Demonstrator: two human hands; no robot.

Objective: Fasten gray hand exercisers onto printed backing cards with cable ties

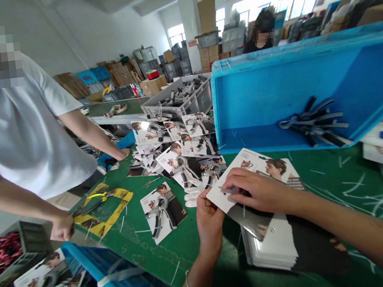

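My left hand [209, 226], with a bracelet on the wrist, grips the left edge of a printed backing card [230, 194] with small holes. Over the card's face, my right hand [255, 190] has its fingers bent and drawn together. A thin pale strip shows below those fingers; what they pinch is too small to make out. Beneath lies a stack of similar cards [272, 249]. To the left, a carded hand grip [159, 211] rests on the green table [145, 254]. Behind it is a pile of carded hand grips [179, 158].
A tilted blue crate [248, 95] holds loose hand grips [317, 122]. A grey crate [200, 98] of grips stands behind the pile. Yellow-handled pliers [97, 198] lie by yellow tape. A person in a white shirt [38, 133] leans on the table; another blue crate [124, 280] stands front left.
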